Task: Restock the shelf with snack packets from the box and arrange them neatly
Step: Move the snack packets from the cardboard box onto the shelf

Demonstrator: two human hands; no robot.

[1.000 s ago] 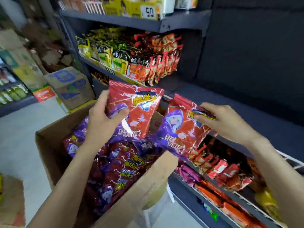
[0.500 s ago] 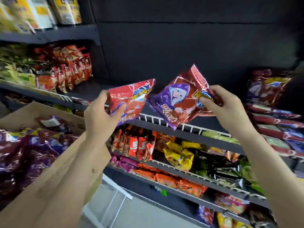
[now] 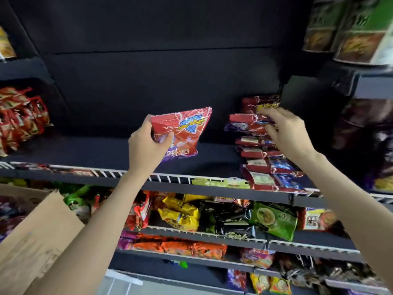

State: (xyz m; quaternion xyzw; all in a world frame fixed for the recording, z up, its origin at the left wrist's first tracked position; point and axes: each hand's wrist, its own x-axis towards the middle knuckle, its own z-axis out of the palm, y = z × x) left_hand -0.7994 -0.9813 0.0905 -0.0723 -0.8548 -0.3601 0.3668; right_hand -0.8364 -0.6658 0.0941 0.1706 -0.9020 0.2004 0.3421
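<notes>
The left hand [image 3: 146, 145] is gripping a red snack packet [image 3: 180, 133] by its left edge, thumb in front and fingers behind, holding it tilted in the air above the dark shelf [image 3: 102, 152]. The right hand [image 3: 287, 133] is resting on the upper part of a stack of matching packets [image 3: 268, 156] standing at the right end of that shelf, fingers curled and pinching the top packet [image 3: 248, 124] against the pile. The stack is leaning slightly, its lowest packets overlapping the white wire rail [image 3: 170, 178] along the shelf's front edge. The middle of the shelf is showing bare board between the stack and a row of red packets [image 3: 21, 120] at the far left. The cardboard box [image 3: 38, 237] is sitting at the lower left, partly under the left forearm, its contents largely out of sight. Below, the lower shelves [image 3: 212, 235] are carrying yellow packets [image 3: 180, 213], green packets [image 3: 274, 220] and orange packets [image 3: 180, 248] in loose order. Green-and-brown boxes [image 3: 348, 28] are occupying the shelf at upper right. Nothing is standing between the held packet and the open shelf space.
</notes>
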